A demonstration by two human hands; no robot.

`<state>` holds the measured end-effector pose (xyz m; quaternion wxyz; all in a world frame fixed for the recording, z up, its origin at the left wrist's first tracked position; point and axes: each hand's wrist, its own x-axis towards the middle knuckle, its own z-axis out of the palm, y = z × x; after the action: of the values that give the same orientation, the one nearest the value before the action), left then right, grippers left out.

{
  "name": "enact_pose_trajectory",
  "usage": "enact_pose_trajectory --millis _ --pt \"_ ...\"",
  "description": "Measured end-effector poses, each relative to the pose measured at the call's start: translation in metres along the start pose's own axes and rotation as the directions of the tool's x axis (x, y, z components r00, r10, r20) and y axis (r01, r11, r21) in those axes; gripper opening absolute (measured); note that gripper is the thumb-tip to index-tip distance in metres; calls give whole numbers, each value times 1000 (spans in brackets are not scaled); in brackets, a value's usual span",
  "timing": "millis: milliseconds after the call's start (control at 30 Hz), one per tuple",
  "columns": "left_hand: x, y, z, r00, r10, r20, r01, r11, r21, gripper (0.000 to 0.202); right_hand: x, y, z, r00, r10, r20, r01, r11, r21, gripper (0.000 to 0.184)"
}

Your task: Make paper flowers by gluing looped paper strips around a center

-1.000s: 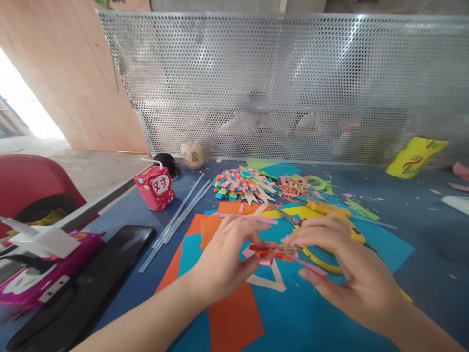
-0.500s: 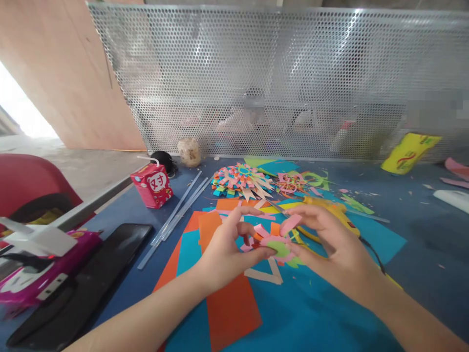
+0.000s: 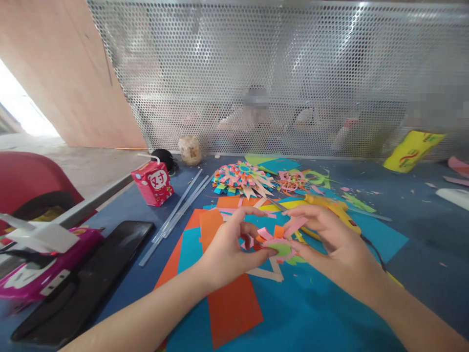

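Note:
Between both hands is a small paper rosette with a green round centre, a pink rim and looped pink and orange strips. My left hand pinches its left side, thumb on the green disc. My right hand grips its right side near a pink strip. Beneath lie blue paper, orange paper and a cream folded strip. Behind my right hand rests a yellow glue gun, partly covered. A pile of finished-looking paper rosettes sits farther back.
Clear glue sticks, a red drink box and a black phone lie to the left, beside a purple power strip. Paper scraps and a yellow packet are at the back, before a perforated metal panel.
Both hands keep hold of the paper rosette, almost still. The pink strip at my right hand's fingertips sits slightly lower and further right. The whole view has shifted a little.

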<state>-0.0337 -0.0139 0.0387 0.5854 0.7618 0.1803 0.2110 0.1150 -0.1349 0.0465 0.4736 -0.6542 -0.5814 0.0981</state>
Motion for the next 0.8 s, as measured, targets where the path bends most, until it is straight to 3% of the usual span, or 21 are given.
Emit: enact_pose_trajectory --millis 267,433,667,800 --pt "1 -4 0 999 33 10 -33 998 52 46 -3 0 -2 1000 -10 -3 10 993 -118 35" --pt "2 -6 0 1000 12 24 -13 999 41 46 -2 0 -3 1000 7 29 -4 996 -94 32" --pt "2 -2 -1 999 -19 33 18 999 49 46 3 -3 -3 997 -11 -77 1 991 -131 17" --pt "2 -2 0 998 -37 41 35 998 55 46 3 -4 -4 996 9 -94 -21 992 -122 19"
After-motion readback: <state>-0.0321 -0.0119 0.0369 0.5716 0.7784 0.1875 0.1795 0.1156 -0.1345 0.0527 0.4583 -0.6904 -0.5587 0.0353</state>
